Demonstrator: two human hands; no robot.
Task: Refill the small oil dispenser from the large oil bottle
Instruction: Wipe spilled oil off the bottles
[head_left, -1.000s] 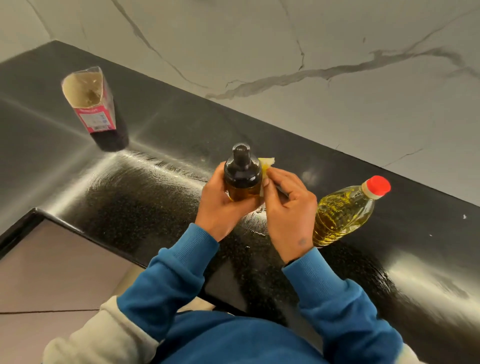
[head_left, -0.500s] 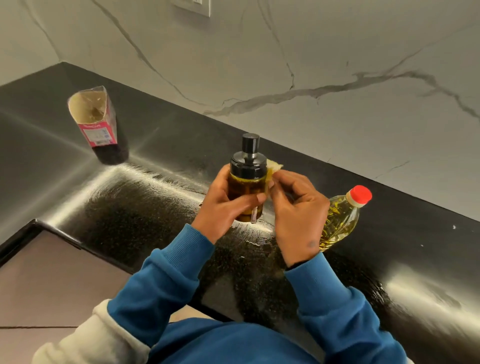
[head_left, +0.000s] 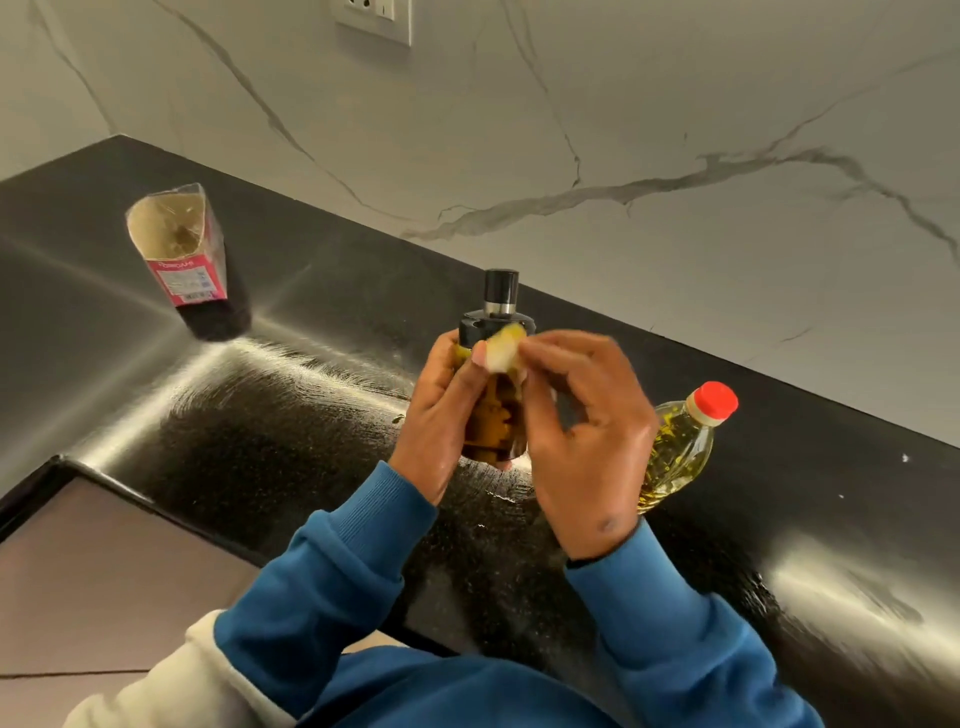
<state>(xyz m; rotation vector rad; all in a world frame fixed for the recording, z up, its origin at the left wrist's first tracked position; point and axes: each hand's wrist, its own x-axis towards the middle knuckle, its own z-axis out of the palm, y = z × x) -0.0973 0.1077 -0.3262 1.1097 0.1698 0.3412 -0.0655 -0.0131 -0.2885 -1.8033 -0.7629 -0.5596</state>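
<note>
Right now I see my left hand (head_left: 441, 410) wrapped around the small oil dispenser (head_left: 493, 395), an amber bottle with a black pump cap, held upright just above the black countertop (head_left: 311, 426). My fingers curl round its body from the left side, and the thumb lies across the front. My right hand (head_left: 582, 441) pinches a small pale yellow wad (head_left: 504, 349), which looks like a tissue or cloth, between thumb and forefinger, and presses it against the dispenser's shoulder just under the cap. The other fingers of that hand hang loosely curled.

The large oil bottle (head_left: 680, 457) sits on the counter just to the right of my right hand, partly hidden behind it, with its red cap on and yellow oil inside. It appears tilted in this wide view; I cannot tell whether it truly leans.

Far off to the left stands an open carton (head_left: 179, 249) with a pink label, well apart from everything else. A marble-patterned wall (head_left: 675, 130) runs behind the counter, with a wall socket (head_left: 371, 15) at the top edge. My blue sleeves (head_left: 332, 587) fill the near part of the view.
</note>
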